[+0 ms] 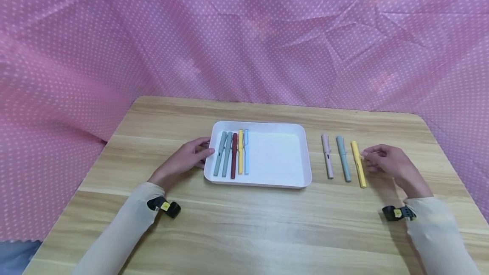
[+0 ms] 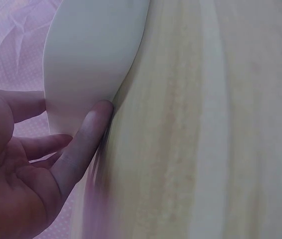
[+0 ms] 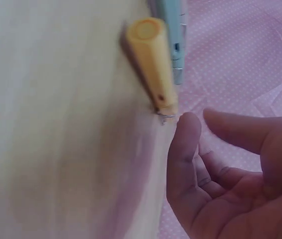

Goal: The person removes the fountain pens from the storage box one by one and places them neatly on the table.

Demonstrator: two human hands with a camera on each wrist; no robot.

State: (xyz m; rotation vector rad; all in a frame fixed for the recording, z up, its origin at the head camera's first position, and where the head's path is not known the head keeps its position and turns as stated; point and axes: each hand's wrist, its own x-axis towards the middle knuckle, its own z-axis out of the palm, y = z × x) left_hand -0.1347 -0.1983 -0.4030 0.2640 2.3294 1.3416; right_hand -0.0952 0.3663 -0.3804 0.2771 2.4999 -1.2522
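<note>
My left hand [image 1: 185,156] holds the left end of a white tray [image 1: 259,185], its thumb by the rim and its fingers against the outer wall. In the left wrist view the fingertips press on the tray wall [image 2: 91,55]. Inside the tray lie two grey-green pens [image 1: 220,154], a dark red pen [image 1: 234,156], a yellow pen [image 1: 240,152] and a light blue pen [image 1: 246,154]. My right hand [image 1: 389,162] is just right of another yellow pen [image 1: 359,164] on the table. Between its thumb and index finger a gap shows in the right wrist view, with nothing held.
Left of that yellow pen, a teal pen [image 1: 343,158] and a pale purple pen [image 1: 327,156] lie on the wooden table [image 1: 267,232], right of the tray. A pink dotted curtain [image 1: 244,37] hangs behind the table and at both sides.
</note>
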